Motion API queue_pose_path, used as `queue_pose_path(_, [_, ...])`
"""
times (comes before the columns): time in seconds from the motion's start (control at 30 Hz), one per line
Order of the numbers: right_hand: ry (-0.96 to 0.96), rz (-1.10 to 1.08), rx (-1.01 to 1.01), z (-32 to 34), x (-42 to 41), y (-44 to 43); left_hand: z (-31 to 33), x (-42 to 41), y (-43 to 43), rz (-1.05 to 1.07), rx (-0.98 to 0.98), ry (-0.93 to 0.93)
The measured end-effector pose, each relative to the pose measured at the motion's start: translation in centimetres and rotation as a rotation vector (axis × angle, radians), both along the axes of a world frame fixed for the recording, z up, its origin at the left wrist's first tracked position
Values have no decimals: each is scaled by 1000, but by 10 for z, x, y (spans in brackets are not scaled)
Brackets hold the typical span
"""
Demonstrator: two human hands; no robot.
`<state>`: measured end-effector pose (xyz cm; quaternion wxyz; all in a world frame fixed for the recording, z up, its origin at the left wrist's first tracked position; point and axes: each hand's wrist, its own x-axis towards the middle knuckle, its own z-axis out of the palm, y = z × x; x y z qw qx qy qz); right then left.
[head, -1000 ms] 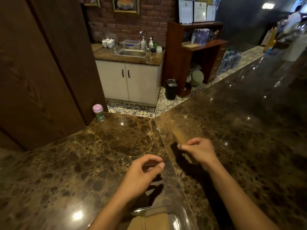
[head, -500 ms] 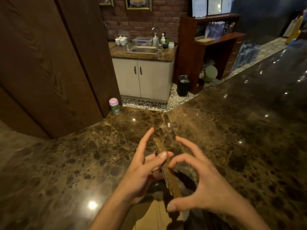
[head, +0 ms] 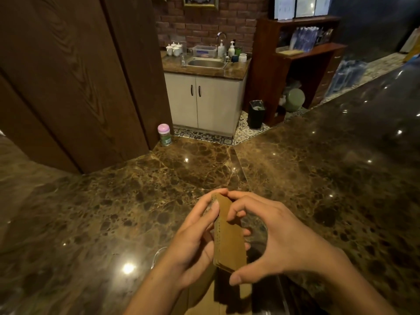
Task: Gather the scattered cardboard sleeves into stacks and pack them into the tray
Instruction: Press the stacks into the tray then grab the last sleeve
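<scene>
A small stack of brown cardboard sleeves (head: 229,237) stands on edge between my two hands, low in the middle of the view. My left hand (head: 193,242) grips its left face with fingers curled over the far end. My right hand (head: 277,237) pinches it from the right, thumb under the near end and fingers on the top edge. Below the hands lies the clear tray (head: 156,254), mostly hidden, with more flat cardboard sleeves (head: 204,294) inside it.
The dark marble counter (head: 318,178) spreads all round and runs far right. A small jar with a pink lid (head: 164,134) stands at the counter's far edge by a wooden panel (head: 68,76). Beyond are a sink cabinet (head: 204,96) and a wooden shelf unit (head: 295,64).
My right hand brought a sleeve from the counter to my left hand. Both hands have closed round the stack, which now stands more upright over the tray.
</scene>
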<state>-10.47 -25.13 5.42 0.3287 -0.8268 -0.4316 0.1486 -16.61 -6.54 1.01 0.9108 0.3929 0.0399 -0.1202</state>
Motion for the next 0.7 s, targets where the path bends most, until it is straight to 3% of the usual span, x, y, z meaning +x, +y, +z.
queue_pose_path(0.17, [-3,40,-14,-2,-6,6,-5,-11,-3,16,-155,54])
queue_pose_path(0.27, [52,69,-65,-1,-10,4,-8,-22,-4,-14,-48,93])
queue_pose_path(0.3, [59,84,-118,-1,-11,2,-8,-27,-4,-17,87,101])
queue_pose_path(0.37, [106,110,-260,2,-11,-5,-11,-37,2,7,553,66])
queue_pose_path(0.43, [183,157,-415,2,-12,-10,-17,-52,15,26,1084,-137])
queue_pose_path(0.5, [207,206,-539,-4,-17,-10,-26,-65,29,-65,1489,-372])
queue_pose_path(0.63, [9,265,-753,-40,-34,6,-46,-77,36,-405,1869,-513])
queue_pose_path(0.7, [-83,239,-851,-62,-44,15,-62,-79,37,-470,2006,-628])
